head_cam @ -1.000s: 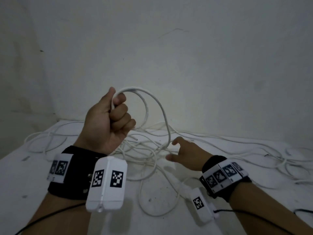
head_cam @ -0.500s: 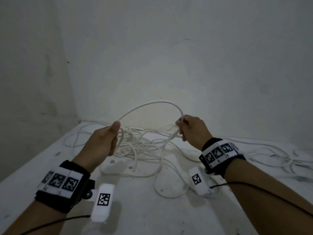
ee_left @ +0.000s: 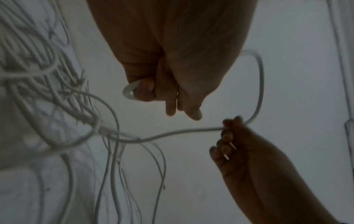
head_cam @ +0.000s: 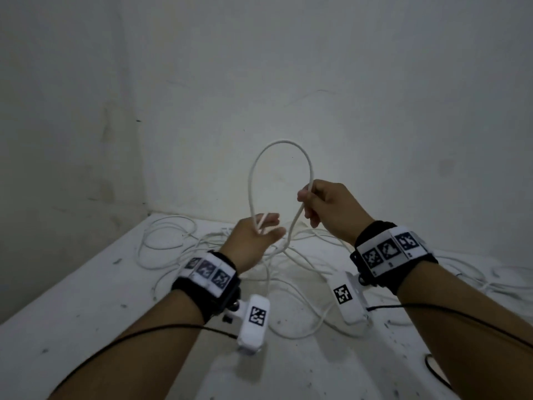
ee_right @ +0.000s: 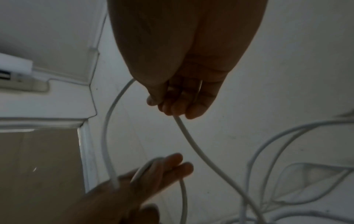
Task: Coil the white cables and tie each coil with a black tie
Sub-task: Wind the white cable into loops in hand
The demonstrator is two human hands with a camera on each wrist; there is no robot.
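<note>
Above the table (head_cam: 72, 327), both hands are raised with one white cable (head_cam: 281, 143) arching between them. Left hand (head_cam: 253, 241) sits lower, near centre; fingers mostly straight and pointing right, cable strands lying across the palm. In the left wrist view a small turn of cable is hooked round one curled finger (ee_left: 145, 87) and the thumb lies along the fingers, so it holds the cable loosely. Right hand (head_cam: 328, 209) is higher and to the right, fingers curled, pinching the cable at its fingertips; the right wrist view shows the cable leaving below those fingertips (ee_right: 172, 109).

From the left hand the cable climbs, curves over in a tall narrow loop against the wall (head_cam: 375, 82) and comes down into the right hand's pinch. Below that pinch it drops toward the left hand, passes just beside it and runs down into the tangle of white cables (head_cam: 173, 241) on the table. That tangle spreads from the back left corner under both hands, with more strands trailing to the right edge (head_cam: 476, 278).

Each wrist carries a black band with square markers, left wristband (head_cam: 207, 275), right wristband (head_cam: 389, 252), and a white camera block hangs under each. Thin black leads run back along both forearms. Table surface is white and speckled with dark marks.
</note>
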